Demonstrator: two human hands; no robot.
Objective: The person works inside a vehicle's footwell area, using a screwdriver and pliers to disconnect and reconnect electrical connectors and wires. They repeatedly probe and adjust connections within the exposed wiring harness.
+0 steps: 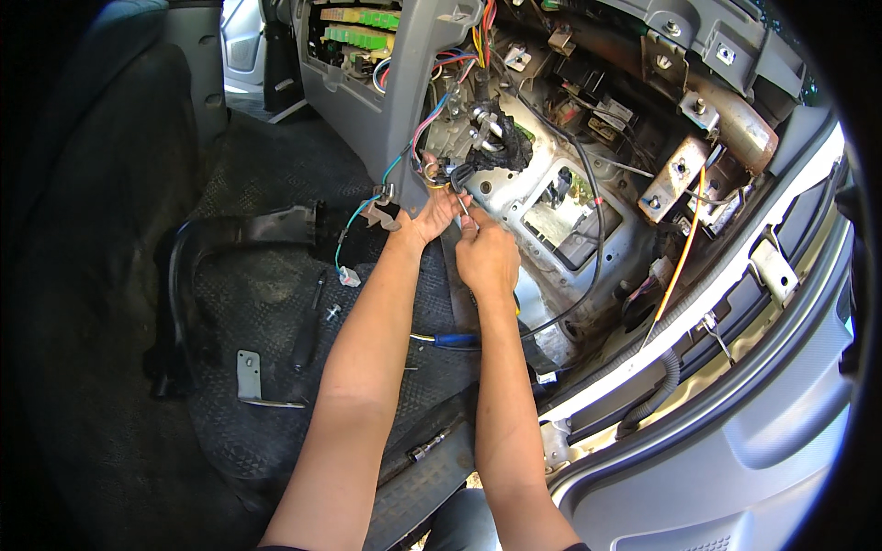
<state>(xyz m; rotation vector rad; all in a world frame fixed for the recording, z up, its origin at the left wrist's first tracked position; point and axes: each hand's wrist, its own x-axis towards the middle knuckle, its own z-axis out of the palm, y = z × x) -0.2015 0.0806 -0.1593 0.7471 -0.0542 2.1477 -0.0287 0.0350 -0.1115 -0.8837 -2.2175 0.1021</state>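
Grey plastic trim (404, 110) is hanging down on the left and bare metal framing (551, 211) is crowding in on the right, leaving both hands only a narrow gap to be working in. Black rubber floor mat (266, 303) below is lying more open, with a screwdriver (308, 326) and a small metal bracket (248, 376) resting on it. Left hand (432, 216) is reaching up, fingers curled and pinching a bundle of coloured wires (432, 170) by a black connector (457, 174). Right hand (487, 257) is closed around a thin metal tool (463, 209), its long axis pointing up and slightly left toward that connector, just beside the left fingertips.
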